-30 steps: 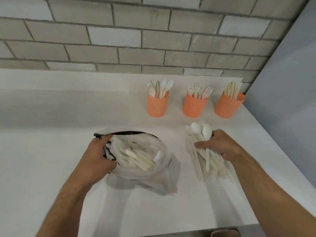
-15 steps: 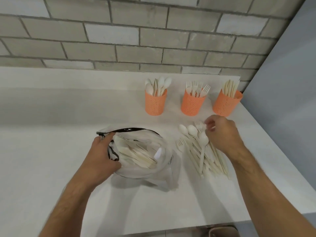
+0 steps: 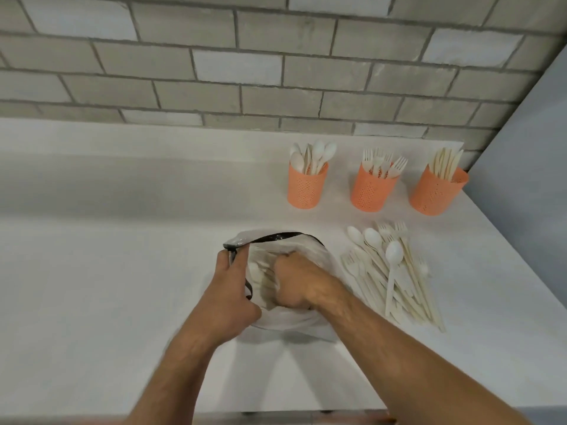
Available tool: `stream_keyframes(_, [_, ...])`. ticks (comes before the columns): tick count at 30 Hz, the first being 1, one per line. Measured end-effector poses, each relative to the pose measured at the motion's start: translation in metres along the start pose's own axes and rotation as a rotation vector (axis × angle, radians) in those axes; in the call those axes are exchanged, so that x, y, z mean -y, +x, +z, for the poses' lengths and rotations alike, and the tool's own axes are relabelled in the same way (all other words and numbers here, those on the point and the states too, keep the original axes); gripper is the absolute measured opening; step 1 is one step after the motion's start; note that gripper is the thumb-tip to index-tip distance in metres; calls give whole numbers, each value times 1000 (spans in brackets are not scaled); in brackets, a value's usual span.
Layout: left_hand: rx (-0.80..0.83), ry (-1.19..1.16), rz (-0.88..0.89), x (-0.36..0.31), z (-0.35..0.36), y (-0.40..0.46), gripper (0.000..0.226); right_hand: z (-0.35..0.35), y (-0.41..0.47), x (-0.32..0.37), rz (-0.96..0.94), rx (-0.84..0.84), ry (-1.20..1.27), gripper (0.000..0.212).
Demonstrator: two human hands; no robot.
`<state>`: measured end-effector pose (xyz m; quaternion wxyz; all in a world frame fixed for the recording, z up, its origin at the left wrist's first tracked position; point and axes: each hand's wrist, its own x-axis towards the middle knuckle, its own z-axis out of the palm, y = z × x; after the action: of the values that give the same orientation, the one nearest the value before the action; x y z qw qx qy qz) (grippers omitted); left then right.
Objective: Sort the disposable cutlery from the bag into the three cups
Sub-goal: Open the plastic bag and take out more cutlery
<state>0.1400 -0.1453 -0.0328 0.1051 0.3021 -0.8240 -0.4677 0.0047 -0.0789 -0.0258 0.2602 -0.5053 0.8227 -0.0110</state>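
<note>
A clear plastic bag (image 3: 310,240) with a dark rim lies open on the white counter, pale cutlery inside. My left hand (image 3: 228,289) grips the bag's left rim. My right hand (image 3: 299,280) is inside the bag's mouth with fingers curled among the cutlery; whether it holds any piece is hidden. A loose pile of spoons, forks and knives (image 3: 389,271) lies to the right of the bag. Three orange cups stand behind: the spoon cup (image 3: 306,187), the fork cup (image 3: 372,190) and the knife cup (image 3: 437,193).
A grey brick wall runs behind the counter (image 3: 122,271). A grey panel (image 3: 527,179) closes the right side beside the knife cup. The counter's front edge lies just below my forearms.
My right hand left the pile on the counter and moved left into the bag. The pile stays spread out. My left hand kept its hold on the bag's rim.
</note>
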Motion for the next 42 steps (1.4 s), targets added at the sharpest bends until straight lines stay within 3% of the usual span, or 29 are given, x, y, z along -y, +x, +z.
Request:
stream_keyframes(10, [-42,32,-63,2,-7,3,99,-8,12,-13,53,61,61,36])
stream_keyframes(19, [-77,98,-136,2,-15,9,84,-26,0,-26,-99,211,97,20])
stream_keyframes(24, [-69,54,-168,6,-19,13,71,-29,-3,-35,-153,311,302,30])
stream_keyframes(31, [-79,57,-173,10,-21,12,61,-19,-1,-46,-154,311,600,20])
stream_keyframes(34, [-107,41,-164,9,-24,12,55,-21,-4,-48,-233,272,574,30])
stream_keyframes(37, [-118,34,-155,6,-24,13,49,-21,-6,-46,-305,251,535,13])
stream_keyframes(39, [-114,8,-163,5,-24,14,46,-23,-9,-45,-329,245,501,24])
stream_keyframes(41, [-99,-43,-158,5,-24,15,42,-25,-11,-47,-342,267,477,12])
stream_keyframes(42, [-86,-61,-159,4,-25,15,39,-27,-13,-47,-337,263,455,17])
